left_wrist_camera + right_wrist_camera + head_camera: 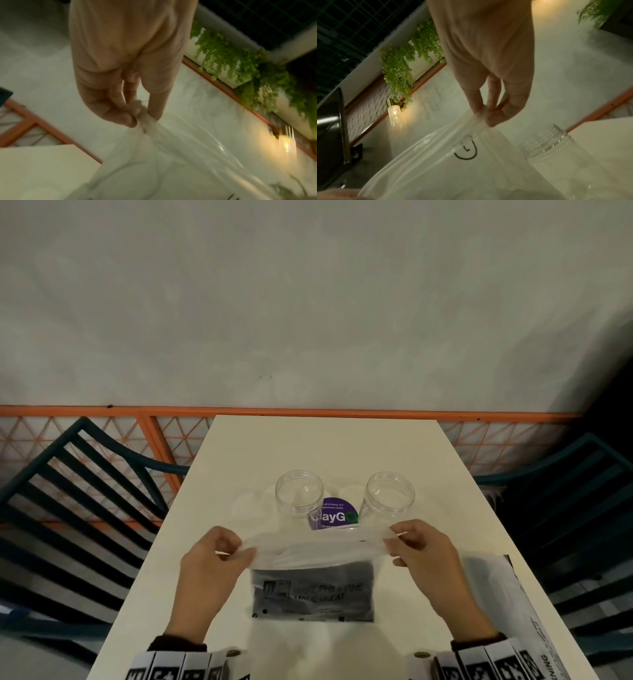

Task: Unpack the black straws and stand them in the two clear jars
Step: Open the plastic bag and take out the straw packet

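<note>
A clear plastic bag [311, 553] holding a dark pack of black straws [313, 590] hangs over the white table [318, 446]. My left hand [219, 556] pinches the bag's top left corner, and its bunched plastic [147, 121] shows between thumb and fingers. My right hand [416, 546] pinches the top right corner [481, 120], so the bag's mouth is stretched between both hands. Two clear jars stand open and upright behind the bag: the left jar [299, 493] and the right jar [388, 494], the latter also seen near my right hand [544, 142].
A purple round sticker [337, 513] lies on the table between the jars. A white mailer bag [507, 604] lies at the right edge of the table. Dark slatted chairs [68, 491] stand on both sides. The wall [308, 302] is close behind the table.
</note>
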Tool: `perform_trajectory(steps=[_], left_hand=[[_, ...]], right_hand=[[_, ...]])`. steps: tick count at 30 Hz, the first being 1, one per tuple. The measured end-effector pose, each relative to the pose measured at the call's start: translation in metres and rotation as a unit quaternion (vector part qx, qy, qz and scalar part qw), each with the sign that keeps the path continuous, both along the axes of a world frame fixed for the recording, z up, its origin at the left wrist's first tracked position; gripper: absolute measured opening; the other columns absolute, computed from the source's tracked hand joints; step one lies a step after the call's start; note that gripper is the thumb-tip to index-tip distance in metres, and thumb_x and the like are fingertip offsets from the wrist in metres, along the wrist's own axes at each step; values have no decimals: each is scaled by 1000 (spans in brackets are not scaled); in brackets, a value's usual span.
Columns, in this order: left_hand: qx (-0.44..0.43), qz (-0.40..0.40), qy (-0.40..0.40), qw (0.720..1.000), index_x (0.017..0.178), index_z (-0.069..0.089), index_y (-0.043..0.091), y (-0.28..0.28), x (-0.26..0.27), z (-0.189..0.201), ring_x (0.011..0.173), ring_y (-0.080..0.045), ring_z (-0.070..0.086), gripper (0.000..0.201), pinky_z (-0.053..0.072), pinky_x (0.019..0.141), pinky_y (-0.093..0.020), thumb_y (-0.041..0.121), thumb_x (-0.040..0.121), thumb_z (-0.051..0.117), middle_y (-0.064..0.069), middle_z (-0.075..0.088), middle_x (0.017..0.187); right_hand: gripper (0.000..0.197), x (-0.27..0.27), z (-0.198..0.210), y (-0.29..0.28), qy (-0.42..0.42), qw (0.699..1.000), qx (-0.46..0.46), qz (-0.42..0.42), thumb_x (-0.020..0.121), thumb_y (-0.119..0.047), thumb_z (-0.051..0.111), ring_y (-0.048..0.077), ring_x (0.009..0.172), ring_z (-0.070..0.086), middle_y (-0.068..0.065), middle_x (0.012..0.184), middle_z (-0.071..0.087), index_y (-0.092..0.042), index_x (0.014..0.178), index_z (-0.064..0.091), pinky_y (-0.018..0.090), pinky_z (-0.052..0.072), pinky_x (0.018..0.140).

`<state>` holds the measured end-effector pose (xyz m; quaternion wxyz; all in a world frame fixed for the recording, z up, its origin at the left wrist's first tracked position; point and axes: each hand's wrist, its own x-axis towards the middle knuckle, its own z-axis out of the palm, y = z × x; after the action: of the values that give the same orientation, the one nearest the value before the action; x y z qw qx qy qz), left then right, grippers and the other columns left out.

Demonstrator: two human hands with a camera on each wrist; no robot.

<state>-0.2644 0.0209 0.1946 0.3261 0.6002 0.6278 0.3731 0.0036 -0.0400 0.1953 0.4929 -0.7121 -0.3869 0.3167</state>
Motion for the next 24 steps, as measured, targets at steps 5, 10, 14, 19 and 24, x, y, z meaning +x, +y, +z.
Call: perform_trajectory(steps=[5,10,14,19,24], left_hand=[[-167,-119,-264,943,84,72,3,-4,14,9,84,-28,68,24,58,73,-31,21,85,56,-13,75,84],[-317,-151,-509,786,100,70,0,-5,14,17,94,-30,68,31,58,76,-41,21,79,61,-17,71,103],[-320,-138,-588,730,77,71,1,-5,2,13,73,-31,70,51,59,64,-46,9,31,89,-15,72,81],[-269,-179,-480,816,94,70,2,-15,1,15,83,-25,70,40,60,68,-33,13,57,78,-15,73,92],[-186,-83,-241,949,105,60,16,-12,-4,-3,90,-26,64,43,53,71,-31,11,65,74,-11,64,105]], right_hand=[[14,-20,5,5,237,967,-19,85,89,-8,57,20,76,71,8,80,75,-6,86,71,24,58,64],[19,-24,6,6,462,876,-69,125,82,-6,63,27,81,70,15,93,72,0,100,63,38,60,64],[72,-2,2,4,608,786,-31,105,28,7,90,35,83,71,26,101,68,9,95,64,43,60,60],[40,1,8,1,598,793,-14,116,71,-5,70,34,91,69,23,104,68,1,108,55,42,59,73],[35,-12,8,-8,331,935,-48,117,80,9,56,28,83,60,15,97,60,-14,105,46,34,49,70]])
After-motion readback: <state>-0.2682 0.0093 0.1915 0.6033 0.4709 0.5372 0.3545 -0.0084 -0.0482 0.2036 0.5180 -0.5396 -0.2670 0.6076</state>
